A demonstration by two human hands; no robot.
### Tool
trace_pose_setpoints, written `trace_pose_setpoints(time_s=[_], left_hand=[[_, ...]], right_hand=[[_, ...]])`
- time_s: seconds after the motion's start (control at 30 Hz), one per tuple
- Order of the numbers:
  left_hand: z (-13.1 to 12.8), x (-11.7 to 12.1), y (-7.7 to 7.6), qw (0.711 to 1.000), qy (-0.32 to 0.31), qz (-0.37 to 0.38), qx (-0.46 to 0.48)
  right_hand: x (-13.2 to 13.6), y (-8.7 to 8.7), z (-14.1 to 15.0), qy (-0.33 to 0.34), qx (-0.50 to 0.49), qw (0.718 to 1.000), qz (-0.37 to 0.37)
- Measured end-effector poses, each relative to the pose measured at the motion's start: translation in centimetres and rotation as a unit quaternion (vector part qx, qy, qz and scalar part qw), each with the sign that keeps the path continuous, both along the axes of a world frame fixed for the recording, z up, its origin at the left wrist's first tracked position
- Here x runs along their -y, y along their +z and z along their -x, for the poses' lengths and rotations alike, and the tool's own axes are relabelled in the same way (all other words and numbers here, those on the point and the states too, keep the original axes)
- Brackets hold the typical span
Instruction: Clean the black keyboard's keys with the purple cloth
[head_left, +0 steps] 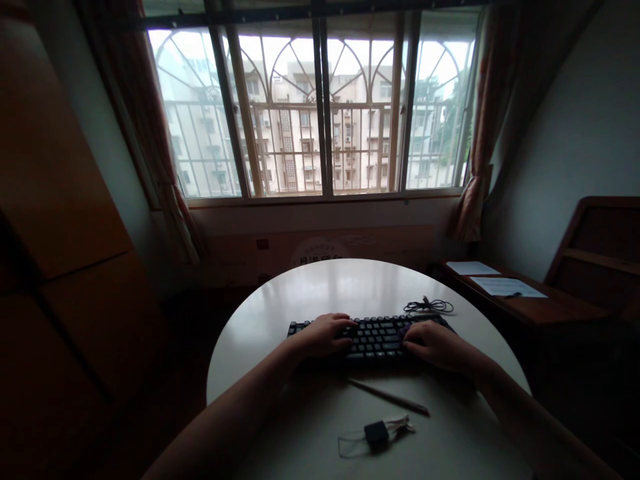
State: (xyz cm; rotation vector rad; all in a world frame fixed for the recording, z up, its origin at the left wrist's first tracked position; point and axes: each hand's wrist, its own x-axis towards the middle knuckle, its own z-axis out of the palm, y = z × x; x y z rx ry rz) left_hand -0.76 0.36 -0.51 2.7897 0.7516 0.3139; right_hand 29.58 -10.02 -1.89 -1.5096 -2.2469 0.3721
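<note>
A black computer keyboard [377,340] lies on the round white table. My left hand [327,333] rests on its left part, fingers stretched out over the keys and holding nothing. Over the right part, my right hand [433,343] is closed, with fingers curled and pressed together at the keys. A small dark purple piece [404,330] shows at those fingertips; its kind is unclear. In front of the keyboard lie slim metal tweezers [390,397]. Nearer to me is a keycap puller [377,435] with a black block and wire loops.
A coiled black cable [429,306] lies behind the keyboard on the white table [260,313]. To the right, a low wooden table [555,307] bears paper sheets [507,287] and a dark pen. A barred window [325,120] with curtains is ahead; a wooden cabinet [55,167] stands left.
</note>
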Motion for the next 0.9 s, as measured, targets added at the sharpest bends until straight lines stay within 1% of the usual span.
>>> trace_pose_setpoints(time_s=[0.17,0.37,0.5,0.67,0.9], left_hand=[[0.06,-0.01,0.00,1.000,-0.003,0.000,0.002],[0.06,0.21,0.27,1.000,0.012,0.010,-0.006],[0.07,0.32,0.40,1.000,0.011,0.011,-0.005],[0.06,0.28,0.42,1.000,0.005,0.007,-0.007],[0.06,0.18,0.24,1.000,0.008,0.004,-0.008]], right_hand=[[-0.05,-0.05,-0.04,0.000,0.004,1.000,0.001],[-0.15,-0.17,-0.07,-0.003,0.006,1.000,-0.004],[-0.21,-0.20,-0.11,-0.006,0.002,1.000,0.003],[-0.11,-0.13,-0.09,0.003,-0.004,1.000,0.008],[-0.13,-0.19,-0.14,-0.004,-0.008,1.000,0.002]])
